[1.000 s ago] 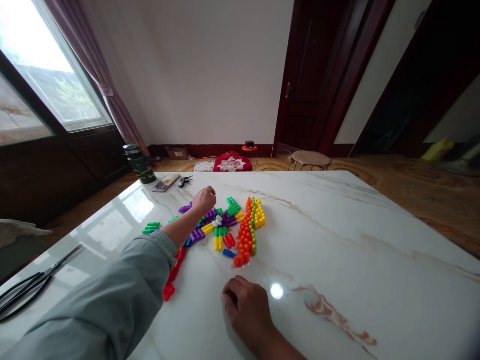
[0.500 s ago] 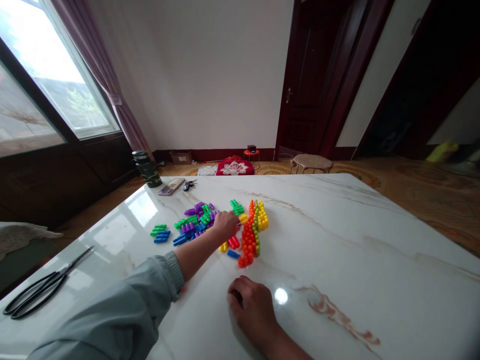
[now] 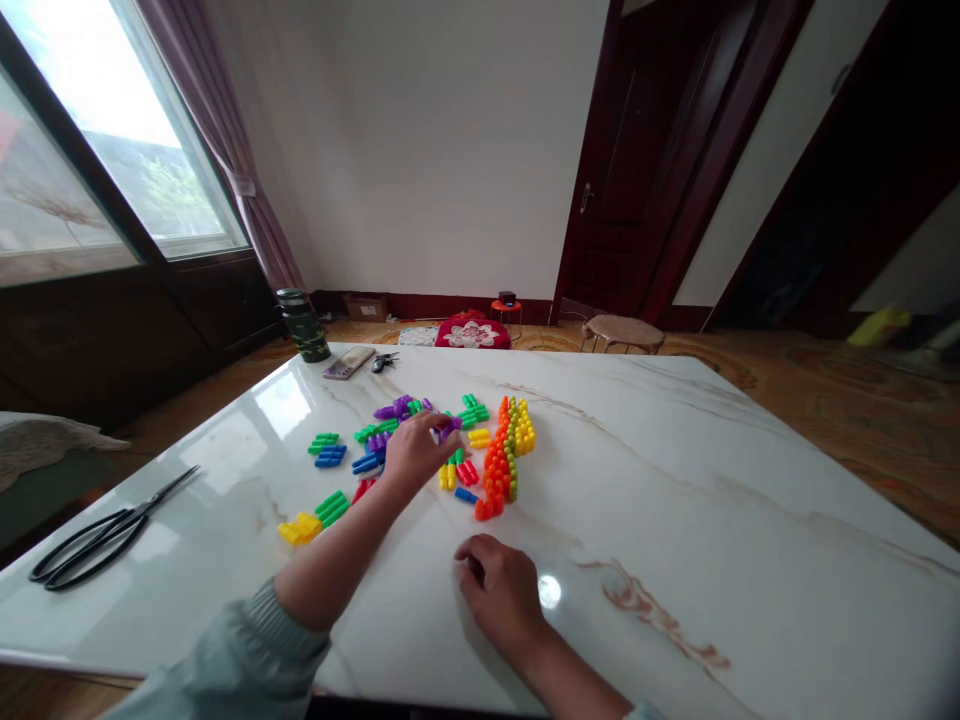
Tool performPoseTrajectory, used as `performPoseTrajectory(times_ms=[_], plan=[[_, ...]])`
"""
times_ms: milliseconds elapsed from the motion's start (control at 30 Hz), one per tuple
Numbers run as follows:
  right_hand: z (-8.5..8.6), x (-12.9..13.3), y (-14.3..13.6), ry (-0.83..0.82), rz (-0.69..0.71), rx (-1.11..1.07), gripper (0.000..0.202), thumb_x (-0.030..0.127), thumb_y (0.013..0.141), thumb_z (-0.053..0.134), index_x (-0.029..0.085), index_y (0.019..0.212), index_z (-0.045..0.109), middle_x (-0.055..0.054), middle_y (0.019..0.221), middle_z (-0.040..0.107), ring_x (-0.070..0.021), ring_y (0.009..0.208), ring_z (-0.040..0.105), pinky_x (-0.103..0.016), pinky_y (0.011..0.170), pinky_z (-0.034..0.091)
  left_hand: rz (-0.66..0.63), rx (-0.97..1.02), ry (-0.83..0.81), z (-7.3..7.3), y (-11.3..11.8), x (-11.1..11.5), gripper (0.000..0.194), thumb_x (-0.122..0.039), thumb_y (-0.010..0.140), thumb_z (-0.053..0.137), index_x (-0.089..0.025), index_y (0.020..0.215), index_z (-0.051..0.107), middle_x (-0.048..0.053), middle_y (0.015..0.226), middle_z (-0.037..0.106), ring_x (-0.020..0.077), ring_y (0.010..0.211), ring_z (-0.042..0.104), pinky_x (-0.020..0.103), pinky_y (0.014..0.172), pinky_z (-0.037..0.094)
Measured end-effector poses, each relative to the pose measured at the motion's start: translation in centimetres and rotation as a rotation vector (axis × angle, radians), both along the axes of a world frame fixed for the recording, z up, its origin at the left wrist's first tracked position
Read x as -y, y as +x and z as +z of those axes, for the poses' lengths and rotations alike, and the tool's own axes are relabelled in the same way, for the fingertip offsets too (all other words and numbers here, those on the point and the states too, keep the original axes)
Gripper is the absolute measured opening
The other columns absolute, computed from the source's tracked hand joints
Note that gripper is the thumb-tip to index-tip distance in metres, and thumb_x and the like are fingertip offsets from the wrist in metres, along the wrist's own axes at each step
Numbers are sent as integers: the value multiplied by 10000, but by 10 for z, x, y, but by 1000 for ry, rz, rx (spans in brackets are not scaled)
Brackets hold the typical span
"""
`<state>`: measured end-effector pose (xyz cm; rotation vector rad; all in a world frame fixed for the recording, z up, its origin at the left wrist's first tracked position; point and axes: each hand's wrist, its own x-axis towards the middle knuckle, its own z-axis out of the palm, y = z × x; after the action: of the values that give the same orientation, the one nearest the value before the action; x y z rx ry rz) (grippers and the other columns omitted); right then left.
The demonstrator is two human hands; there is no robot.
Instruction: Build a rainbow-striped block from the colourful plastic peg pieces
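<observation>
By the near edge of the white marbled surface (image 3: pixel 720 510), the right hand (image 3: pixel 501 590) rests, fingers loosely closed, seemingly empty. Toward the far edge, the left hand (image 3: pixel 415 447) pinches a knobbly purple plastic block (image 3: pixel 451 428) between its fingers.

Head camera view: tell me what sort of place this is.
Probably a room in a home: a tied-back purple curtain beside the window, a dark red door with a handle, and colourful plastic pieces on a glossy marble-patterned table.
</observation>
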<state>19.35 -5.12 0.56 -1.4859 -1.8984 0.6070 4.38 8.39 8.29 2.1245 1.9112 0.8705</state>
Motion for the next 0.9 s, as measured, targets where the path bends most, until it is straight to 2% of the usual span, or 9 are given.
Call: performPoseTrajectory(times_ms=[67,167,300,367,433,533,667,800,900], plan=[[1,-1,1,-25,-25,-101,116,192,806,568,217,872,660,28,726,649,-119,644,587,-223,639,406,7,384,-64,-7,-7,28,294,-438,743,590,-213,873,727,17,725,672,168,703,621,252,654,456],[4,-2,3,-97,-7,-344,203,328,864,553,192,989,636,8,765,629,-109,580,554,-224,565,426,40,920,-336,-32,-8,74,451,-565,739,550,-184,918,711,-50,429,413,94,402,378,217,419,286],[10,-2,6,-202,144,-720,463,489,895,505,197,1255,502,-55,1011,603,-104,587,587,-229,499,454,-7,1209,-499,-63,-3,121,483,-573,700,618,-186,977,701,-84,416,331,55,366,235,196,385,176],[12,-1,8,-231,202,-794,525,488,871,553,217,1309,451,-69,1073,587,-116,627,616,-232,504,467,-27,1200,-517,-71,1,135,516,-588,698,627,-190,1018,704,-78,404,357,60,355,247,197,372,186],[12,1,8,-263,212,-794,533,449,840,614,220,1297,464,-62,1053,594,-118,630,619,-237,517,481,-73,1150,-471,-75,4,142,512,-582,698,643,-192,1022,716,-32,459,495,87,393,385,207,391,296],[9,2,9,-285,160,-714,461,398,809,651,193,1208,543,-40,958,617,-104,576,591,-243,527,491,-155,1011,-341,-77,7,146,407,-508,744,638,-201,994,734,63,797,710,173,678,620,254,598,482],[0,-4,9,-270,46,-614,399,388,790,640,155,1111,599,-40,872,641,-101,504,556,-237,468,471,-77,743,-234,-77,1,145,295,-366,783,590,-177,954,739,75,878,727,210,806,654,297,740,503],[-6,-9,8,-211,24,-636,496,358,786,633,164,1234,546,-75,971,660,-149,631,642,-283,603,547,57,632,-88,-71,-17,123,260,-296,756,584,-180,936,732,54,876,726,208,834,662,319,783,502],[-2,-6,6,-39,47,-559,415,286,823,584,184,1224,557,-107,1132,611,-163,774,650,-283,679,555,93,593,14,-60,-21,88,233,-259,767,570,-183,927,721,43,906,730,200,867,666,313,801,507]])
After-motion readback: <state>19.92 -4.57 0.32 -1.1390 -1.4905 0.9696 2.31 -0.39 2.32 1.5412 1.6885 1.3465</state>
